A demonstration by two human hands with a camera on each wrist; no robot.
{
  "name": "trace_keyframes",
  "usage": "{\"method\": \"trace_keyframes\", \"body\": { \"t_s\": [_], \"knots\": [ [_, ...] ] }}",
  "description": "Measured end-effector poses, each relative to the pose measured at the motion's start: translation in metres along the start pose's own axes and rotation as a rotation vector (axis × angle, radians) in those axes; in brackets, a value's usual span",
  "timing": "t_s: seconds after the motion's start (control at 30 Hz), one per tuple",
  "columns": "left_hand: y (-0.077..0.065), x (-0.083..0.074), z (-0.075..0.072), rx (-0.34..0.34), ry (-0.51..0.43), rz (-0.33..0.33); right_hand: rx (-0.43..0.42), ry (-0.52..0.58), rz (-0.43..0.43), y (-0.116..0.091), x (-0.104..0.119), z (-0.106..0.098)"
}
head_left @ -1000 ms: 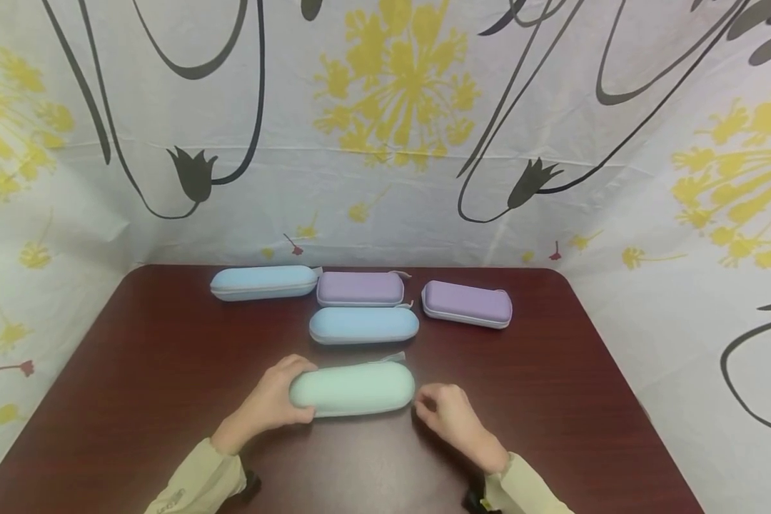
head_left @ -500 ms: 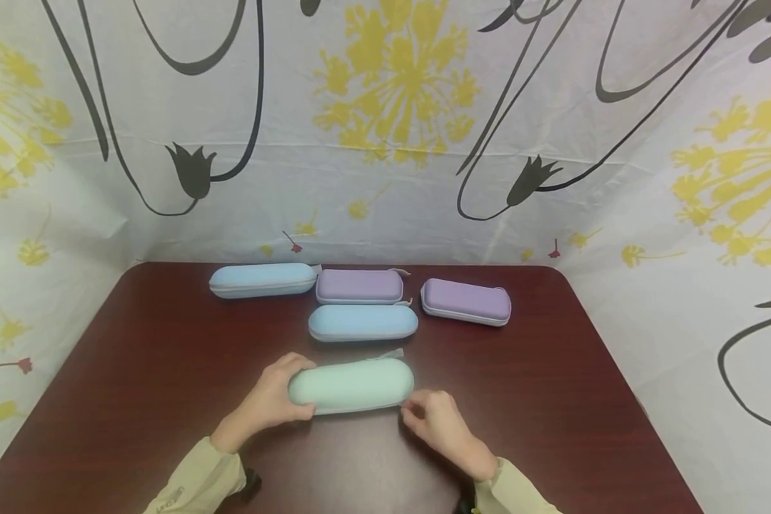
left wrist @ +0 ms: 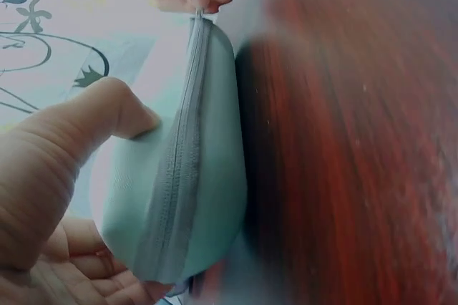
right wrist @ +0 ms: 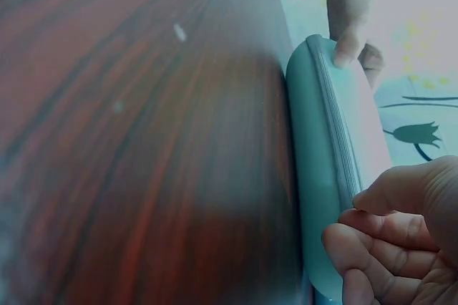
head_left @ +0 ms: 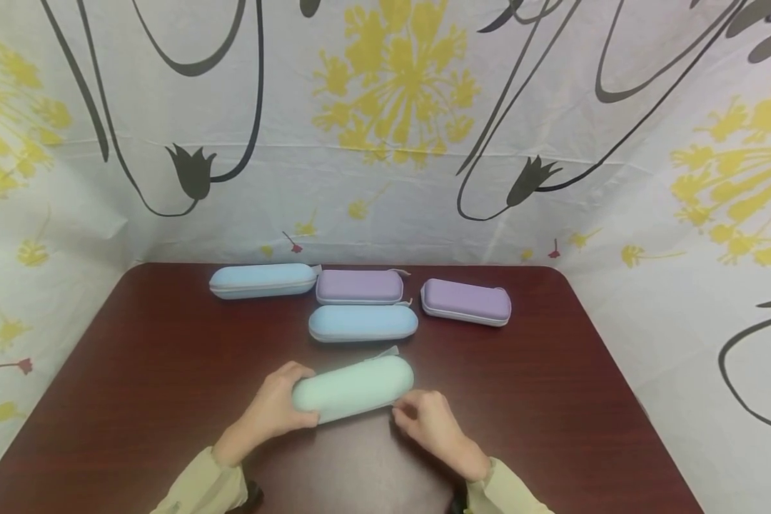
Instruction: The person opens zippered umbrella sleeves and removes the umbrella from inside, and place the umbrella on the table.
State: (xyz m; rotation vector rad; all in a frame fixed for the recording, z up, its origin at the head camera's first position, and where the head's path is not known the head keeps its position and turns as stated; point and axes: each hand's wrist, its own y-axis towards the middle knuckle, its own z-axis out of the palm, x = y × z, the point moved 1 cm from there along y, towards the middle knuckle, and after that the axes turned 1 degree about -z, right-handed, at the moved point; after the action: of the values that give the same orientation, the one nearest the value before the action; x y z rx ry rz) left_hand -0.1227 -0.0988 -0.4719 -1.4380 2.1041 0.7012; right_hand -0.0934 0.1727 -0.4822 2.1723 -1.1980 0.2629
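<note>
A left hand [head_left: 276, 403] grips the left end of a mint-green case [head_left: 356, 389], thumb on the near side and fingers over the far side, while a right hand [head_left: 435, 428] pinches at the other end, thumb against fingers. What it holds looks like the zipper pull [left wrist: 200, 13], though the fingertips hide most of it. The case lies slantwise on the table [head_left: 540, 400] between the hands, zipper [left wrist: 182, 133] toward the person. It appears light, with a firm, smooth, slightly slippery shell; the rounded end is the sound hold, the seam better left uncovered. Just beyond the grip, a blue case [head_left: 363, 323] limits forward movement; room lies nearer the person and to either side, well inside the table's side edges.
</note>
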Motion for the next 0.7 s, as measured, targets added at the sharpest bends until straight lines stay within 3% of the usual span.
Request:
{"method": "trace_keyframes", "body": {
  "t_s": [0.33,0.7],
  "knots": [
    [-0.007,-0.011,0.003,0.011,0.008,-0.095,-0.024,0.014,-0.014,0.004,0.003,0.003],
    [-0.012,-0.021,0.005,0.049,0.031,-0.140,-0.045,0.041,-0.026,0.006,0.006,0.004]
  ]
}}
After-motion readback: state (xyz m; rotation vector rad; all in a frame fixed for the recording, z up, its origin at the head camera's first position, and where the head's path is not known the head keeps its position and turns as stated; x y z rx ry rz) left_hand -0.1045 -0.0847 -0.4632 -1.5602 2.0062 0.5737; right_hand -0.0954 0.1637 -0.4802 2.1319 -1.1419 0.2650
